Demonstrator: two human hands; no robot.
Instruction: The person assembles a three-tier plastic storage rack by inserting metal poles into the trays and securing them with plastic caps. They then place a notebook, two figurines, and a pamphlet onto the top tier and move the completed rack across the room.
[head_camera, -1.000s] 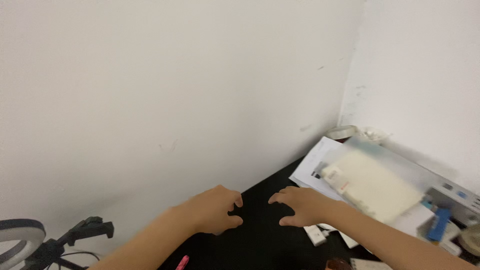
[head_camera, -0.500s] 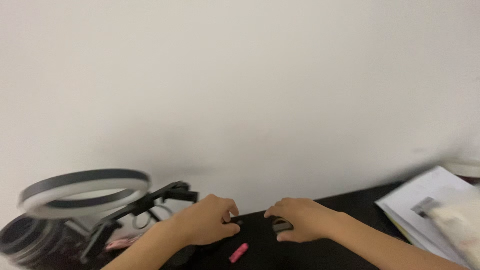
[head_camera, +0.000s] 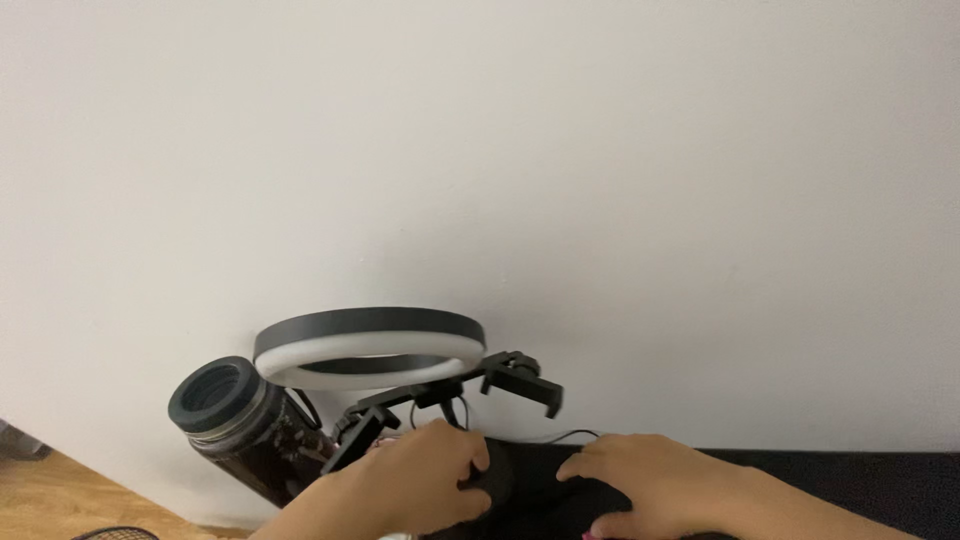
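Note:
At the bottom edge of the view, my left hand (head_camera: 415, 480) curls over a small black rounded object (head_camera: 495, 475) on a black surface (head_camera: 860, 480). To its right, my right hand (head_camera: 650, 485) lies palm down on the same black surface, fingers bent, fingertips touching the black object's right side. What either hand holds is hidden by the fingers.
A ring light (head_camera: 370, 345) with black clamp arms (head_camera: 520, 378) stands just behind my hands. A dark cylindrical bottle (head_camera: 245, 425) lies to the left of it. A plain white wall fills the upper view. A strip of wooden floor (head_camera: 70, 495) shows at bottom left.
The view has swung left: papers and boxes on the right have left the frame, and the ring light and bottle have come toward the middle. My hands stay close together on the black surface.

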